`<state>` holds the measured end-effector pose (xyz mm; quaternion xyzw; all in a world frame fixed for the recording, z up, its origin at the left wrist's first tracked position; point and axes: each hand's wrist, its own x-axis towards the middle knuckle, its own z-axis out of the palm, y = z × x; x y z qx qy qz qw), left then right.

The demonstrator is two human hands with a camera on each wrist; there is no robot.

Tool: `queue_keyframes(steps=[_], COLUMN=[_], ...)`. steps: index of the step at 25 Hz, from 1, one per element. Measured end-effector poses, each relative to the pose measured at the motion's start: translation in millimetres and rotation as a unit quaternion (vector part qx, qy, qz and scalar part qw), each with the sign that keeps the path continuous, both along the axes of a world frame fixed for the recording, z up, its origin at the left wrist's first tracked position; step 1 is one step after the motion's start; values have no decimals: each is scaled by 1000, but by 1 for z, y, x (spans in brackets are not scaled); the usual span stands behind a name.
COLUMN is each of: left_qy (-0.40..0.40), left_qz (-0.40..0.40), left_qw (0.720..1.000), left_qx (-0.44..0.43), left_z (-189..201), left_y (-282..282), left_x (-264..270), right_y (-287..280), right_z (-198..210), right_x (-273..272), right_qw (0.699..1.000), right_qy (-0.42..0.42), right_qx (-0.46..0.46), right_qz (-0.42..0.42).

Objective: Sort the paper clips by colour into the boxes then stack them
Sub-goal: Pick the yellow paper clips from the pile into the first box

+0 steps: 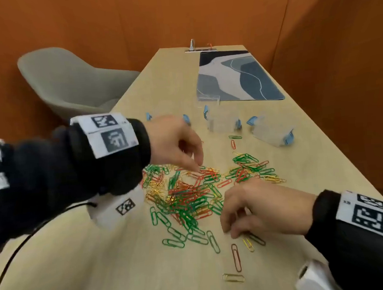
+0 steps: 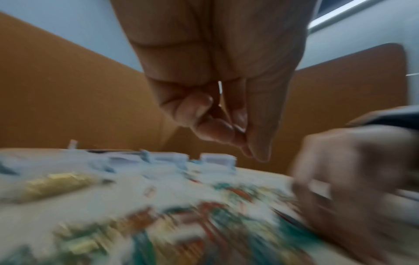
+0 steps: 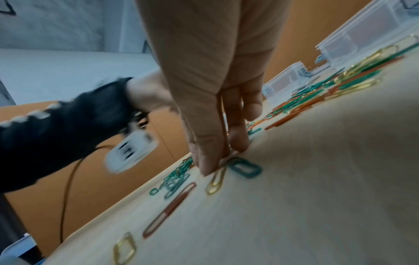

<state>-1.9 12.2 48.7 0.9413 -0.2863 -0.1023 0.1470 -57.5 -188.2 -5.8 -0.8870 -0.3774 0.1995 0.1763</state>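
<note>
A heap of green, red and gold paper clips [image 1: 189, 196] covers the middle of the table, with a smaller heap [image 1: 248, 168] to its right. Behind them stand clear boxes with blue latches [image 1: 224, 123] [image 1: 272, 133]. My left hand [image 1: 196, 164] hangs over the far side of the big heap. In the left wrist view its fingers [image 2: 217, 129] curl in against the thumb, and no clip shows between them. My right hand [image 1: 233, 233] is at the near right of the heap. Its thumb and finger pinch the end of a gold clip [image 3: 215, 181] lying on the table.
Loose clips lie near me: a red one [image 1: 236, 257], a gold one [image 1: 233, 278], several green ones [image 1: 191, 236]. A blue-grey patterned mat [image 1: 235, 77] lies at the far right. A grey chair [image 1: 70, 85] stands left of the table. A black cable [image 1: 17, 249] runs at my left.
</note>
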Motion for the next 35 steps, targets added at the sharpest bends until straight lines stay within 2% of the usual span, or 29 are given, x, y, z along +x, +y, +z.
queue_keyframes(steps=[1, 3, 5, 7, 12, 14, 19, 23, 32, 35], left_qy=[22, 17, 22, 30, 2, -6, 9, 36, 43, 26], left_qz=[-79, -207, -280, -322, -357, -344, -193, -125, -101, -99], left_qw=[997, 978, 958, 945, 934, 939, 979, 987, 988, 993], left_qx=[4, -22, -50, -57, 12, 4, 66, 98, 106, 65], left_z=[-11, -30, -39, -49, -64, -63, -64, -58, -58, -56], left_y=[-3, -9, -16, -27, -36, -33, -28, -10, -1, 1], left_x=[-24, -55, -70, -79, -91, -87, -86, -79, -78, -74], right_y=[2, 3, 0, -8, -14, -12, -9, -9, -6, -5], right_z=[0, 2, 6, 11, 13, 13, 13, 10, 10, 10], right_x=[1, 0, 0, -2, -15, -16, -22, -20, -14, -14], right_qw=[1000, 1000, 999, 998, 997, 996, 994, 993, 993, 993], right_qy=[-3, -11, -37, -49, -4, -9, -57, -74, -48, -45], right_qx=[-5, -21, -35, -39, -68, -79, -85, -85, -99, -112], right_qz=[2, 13, 8, -6, 30, 29, 37, 44, 30, 15])
